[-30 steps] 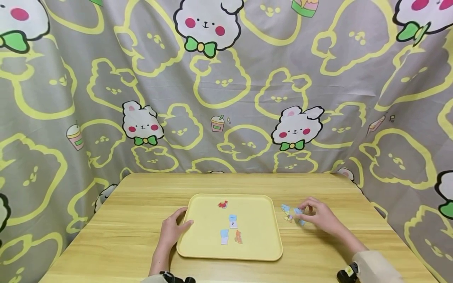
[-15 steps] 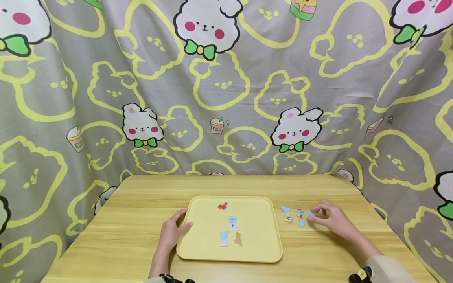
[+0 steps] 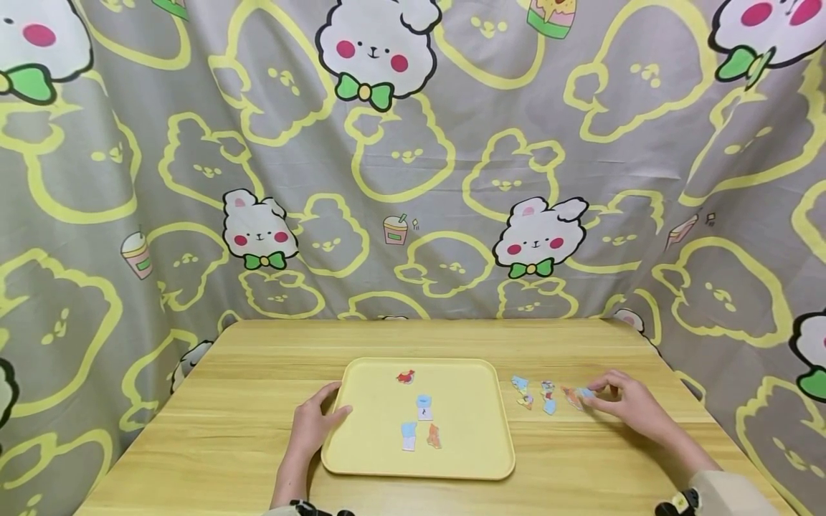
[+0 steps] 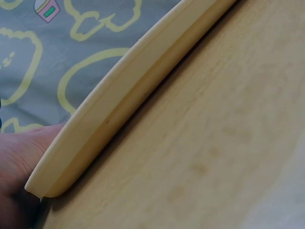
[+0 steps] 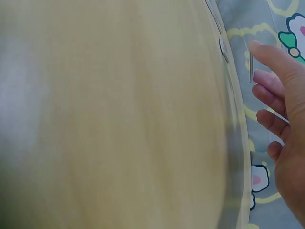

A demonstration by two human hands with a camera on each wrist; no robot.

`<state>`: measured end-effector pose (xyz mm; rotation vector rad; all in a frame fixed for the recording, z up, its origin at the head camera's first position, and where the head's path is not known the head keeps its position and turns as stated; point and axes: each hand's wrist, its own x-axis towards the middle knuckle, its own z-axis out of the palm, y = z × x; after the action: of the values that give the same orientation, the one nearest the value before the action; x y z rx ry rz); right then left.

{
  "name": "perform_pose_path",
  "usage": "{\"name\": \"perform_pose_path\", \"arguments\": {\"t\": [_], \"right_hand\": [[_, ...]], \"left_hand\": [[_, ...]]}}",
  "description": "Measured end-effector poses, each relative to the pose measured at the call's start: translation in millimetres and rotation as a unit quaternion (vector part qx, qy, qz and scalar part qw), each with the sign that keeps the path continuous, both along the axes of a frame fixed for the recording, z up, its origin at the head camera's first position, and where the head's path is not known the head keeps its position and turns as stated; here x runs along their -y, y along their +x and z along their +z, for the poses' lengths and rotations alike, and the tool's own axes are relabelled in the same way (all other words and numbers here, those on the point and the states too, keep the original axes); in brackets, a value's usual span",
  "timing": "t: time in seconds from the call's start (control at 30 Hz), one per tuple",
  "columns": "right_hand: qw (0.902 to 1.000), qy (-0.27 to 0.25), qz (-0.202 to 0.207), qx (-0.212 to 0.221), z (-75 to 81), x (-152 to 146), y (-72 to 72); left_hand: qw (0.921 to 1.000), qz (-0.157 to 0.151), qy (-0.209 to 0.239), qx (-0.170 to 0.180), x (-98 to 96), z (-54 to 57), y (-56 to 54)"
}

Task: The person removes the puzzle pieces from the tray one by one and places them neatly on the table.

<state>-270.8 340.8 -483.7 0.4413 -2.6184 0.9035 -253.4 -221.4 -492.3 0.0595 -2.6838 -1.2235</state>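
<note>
My left hand (image 3: 315,419) grips the left rim of a yellow tray (image 3: 464,451), the thumb over the edge. In the left wrist view part of this hand (image 4: 24,162) shows behind the tray's side wall (image 4: 109,105). My right hand (image 3: 626,401), off to the right, pinches a small light blue puzzle piece (image 3: 585,393). The right wrist view shows that piece edge-on as a thin sliver (image 5: 251,67) between thumb and fingers. Just left of these fingertips lies an orange puzzle piece (image 3: 571,398), overlapped by the blue one in the head view.
On the tray lie a red piece (image 3: 405,376), an orange-brown piece (image 3: 434,436) and several blue-and-white pieces (image 3: 424,407). More puzzle pieces (image 3: 548,398) sit on the wooden table (image 3: 277,351) right of the tray. A patterned curtain (image 3: 413,165) surrounds the table.
My right hand has moved right along the table with the light blue piece, uncovering pieces it hid before, including the orange one. My left hand and the tray have stayed put.
</note>
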Motion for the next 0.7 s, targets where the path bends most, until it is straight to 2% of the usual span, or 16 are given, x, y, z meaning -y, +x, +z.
{"name": "perform_pose_path", "arguments": {"t": [0.37, 0.7], "right_hand": [[0.9999, 0.007, -0.005, 0.008, -2.0, -7.7, 0.7], [0.9984, 0.048, -0.028, 0.007, -2.2, -8.4, -3.0]], "left_hand": [[1.0000, -0.003, -0.002, -0.002, 0.6, -1.4, -0.8], [1.0000, -0.002, -0.002, -0.005, -0.1, -0.5, -0.3]]}}
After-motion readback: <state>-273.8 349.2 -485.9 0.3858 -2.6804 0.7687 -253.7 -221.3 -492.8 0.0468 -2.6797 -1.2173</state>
